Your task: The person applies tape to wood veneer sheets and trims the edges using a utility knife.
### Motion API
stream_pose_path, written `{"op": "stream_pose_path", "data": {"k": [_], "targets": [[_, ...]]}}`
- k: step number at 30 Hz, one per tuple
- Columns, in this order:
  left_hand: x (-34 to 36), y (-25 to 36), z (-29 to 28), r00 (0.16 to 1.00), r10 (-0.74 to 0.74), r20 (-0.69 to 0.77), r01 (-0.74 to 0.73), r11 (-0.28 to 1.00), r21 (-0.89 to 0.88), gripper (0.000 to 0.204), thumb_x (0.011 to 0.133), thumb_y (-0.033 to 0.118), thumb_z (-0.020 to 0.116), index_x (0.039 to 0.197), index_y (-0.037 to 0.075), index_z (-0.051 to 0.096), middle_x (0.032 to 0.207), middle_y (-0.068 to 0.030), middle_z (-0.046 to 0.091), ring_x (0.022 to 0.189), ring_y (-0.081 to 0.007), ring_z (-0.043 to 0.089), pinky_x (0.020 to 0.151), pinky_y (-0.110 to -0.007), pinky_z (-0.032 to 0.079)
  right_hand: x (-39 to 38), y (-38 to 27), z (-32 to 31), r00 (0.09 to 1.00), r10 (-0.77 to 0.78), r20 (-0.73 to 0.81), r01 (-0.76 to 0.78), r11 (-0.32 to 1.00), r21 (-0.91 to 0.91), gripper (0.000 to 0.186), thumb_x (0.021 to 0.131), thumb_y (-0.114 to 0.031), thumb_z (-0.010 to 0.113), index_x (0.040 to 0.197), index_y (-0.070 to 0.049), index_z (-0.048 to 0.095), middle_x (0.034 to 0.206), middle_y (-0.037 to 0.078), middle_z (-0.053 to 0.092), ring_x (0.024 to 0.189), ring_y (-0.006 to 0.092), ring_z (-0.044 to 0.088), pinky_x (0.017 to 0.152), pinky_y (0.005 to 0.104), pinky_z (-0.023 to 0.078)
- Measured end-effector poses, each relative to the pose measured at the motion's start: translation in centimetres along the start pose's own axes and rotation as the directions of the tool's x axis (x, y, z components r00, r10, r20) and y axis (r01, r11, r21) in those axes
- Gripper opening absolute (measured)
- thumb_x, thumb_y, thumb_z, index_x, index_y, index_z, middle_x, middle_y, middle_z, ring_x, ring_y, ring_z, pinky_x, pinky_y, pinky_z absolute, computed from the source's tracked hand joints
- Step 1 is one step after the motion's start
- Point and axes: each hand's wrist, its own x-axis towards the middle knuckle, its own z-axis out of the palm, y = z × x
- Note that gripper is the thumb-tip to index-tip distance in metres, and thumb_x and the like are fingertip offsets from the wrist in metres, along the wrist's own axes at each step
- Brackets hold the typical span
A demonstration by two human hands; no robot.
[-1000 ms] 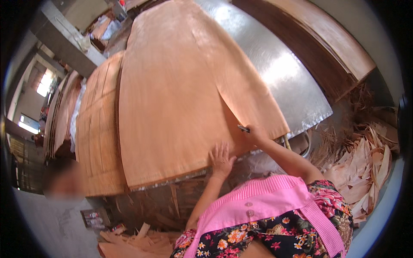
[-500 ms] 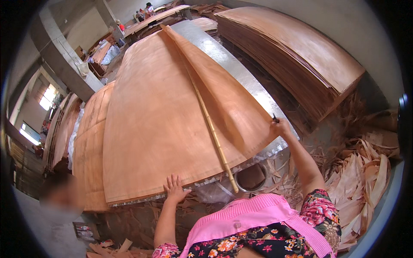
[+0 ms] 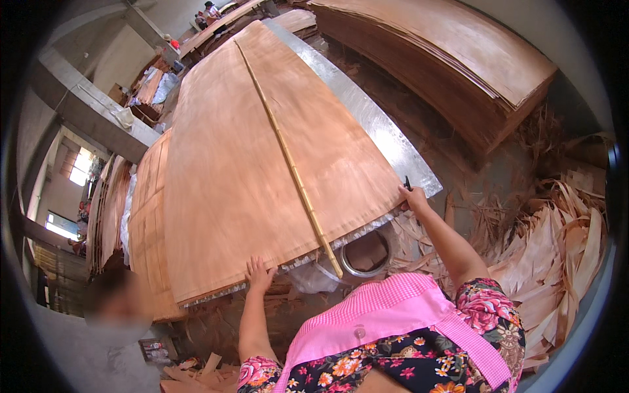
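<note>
A large thin sheet of reddish-brown wood veneer [image 3: 223, 183] lies over a table with a shiny metal top [image 3: 400, 141]. Along it runs a long bamboo pole [image 3: 288, 160], its near end jutting past the front edge. My left hand [image 3: 260, 275] rests on that front edge, left of the pole, fingers spread and holding nothing. At the sheet's near right corner is my right hand [image 3: 415, 199], its fingers closed around a small black tool [image 3: 407, 184], mostly hidden in the grip. Those fingers also touch the corner of the sheet.
A tall veneer stack [image 3: 445, 72] stands beyond the table's right side. Veneer scraps [image 3: 550, 255] heap at the right. A round metal-rimmed container [image 3: 365, 254] and clear plastic [image 3: 313, 278] sit under the front edge. Another person [image 3: 118, 308] is at the lower left.
The sheet's right part, raised in a fold before, now lies flat right of the pole. My right hand has come down and slightly left with the corner. My left hand stays at the front edge.
</note>
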Motion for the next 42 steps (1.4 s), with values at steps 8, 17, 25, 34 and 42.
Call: {"op": "stream_pose_path", "data": {"k": [8, 17, 25, 34, 42], "targets": [[0.3, 1.2, 2.5, 0.977, -0.062, -0.202, 0.068, 0.997, 0.026, 0.067, 0.078, 0.04, 0.056, 0.134, 0.028, 0.021, 0.141, -0.0133, 0.009, 0.13, -0.0333, 0.005, 0.098, -0.058, 0.011, 0.7, 0.9, 1.0, 0.992, -0.011, -0.128, -0.017, 0.976, -0.216, 0.022, 0.064, -0.015, 0.059, 0.062, 0.007, 0.06, 0.051, 0.012, 0.057, 0.044, 0.0193, 0.057, 0.043, 0.0318, 0.045], [0.6, 1.7, 0.1, 0.989, -0.052, -0.137, 0.024, 0.98, -0.198, 0.066, 0.073, 0.031, 0.063, 0.131, 0.022, 0.031, 0.141, -0.0128, 0.012, 0.129, -0.0339, 0.011, 0.101, -0.051, 0.012, -3.1, 1.4, -2.3, 0.995, 0.097, -0.033, -0.084, 0.953, 0.29, 0.019, 0.078, -0.018, 0.056, 0.073, 0.0, 0.058, 0.065, 0.007, 0.059, 0.041, 0.0094, 0.045, 0.033, 0.0211, 0.027], [6.1, 18.0, 3.6, 0.852, 0.328, -0.408, -0.449, 0.858, -0.248, 0.05, 0.071, 0.016, 0.062, 0.117, 0.002, 0.046, 0.124, -0.0232, 0.036, 0.113, -0.0315, 0.04, 0.099, -0.036, 0.029, -15.6, 19.4, -6.4, 0.9, 0.31, -0.308, -0.402, 0.862, -0.309, 0.016, 0.07, -0.011, 0.055, 0.08, 0.002, 0.06, 0.065, 0.012, 0.061, 0.054, 0.0187, 0.06, 0.044, 0.034, 0.046], [8.6, 10.3, -2.1, 0.898, 0.399, -0.185, -0.355, 0.906, 0.231, 0.052, 0.08, 0.02, 0.051, 0.128, 0.007, 0.034, 0.127, -0.0171, 0.039, 0.112, -0.0326, 0.041, 0.095, -0.043, 0.032, -40.5, 37.5, -7.4, 0.692, 0.284, -0.663, -0.616, 0.711, -0.339, 0.024, 0.072, -0.021, 0.052, 0.09, -0.008, 0.062, 0.087, 0.02, 0.059, 0.081, 0.031, 0.059, 0.068, 0.0405, 0.045], [5.1, 17.5, 8.2, 0.592, 0.731, -0.339, -0.615, 0.682, 0.396, 0.055, 0.087, 0.044, 0.038, 0.132, 0.014, 0.028, 0.137, -0.009, 0.026, 0.126, -0.0274, 0.024, 0.1, -0.048, 0.02, -57.0, 44.4, -5.4, 0.226, 0.851, -0.473, -0.765, 0.456, 0.456, 0.013, 0.076, -0.007, 0.054, 0.085, -0.002, 0.061, 0.073, 0.014, 0.062, 0.061, 0.0189, 0.06, 0.044, 0.032, 0.043]]}}
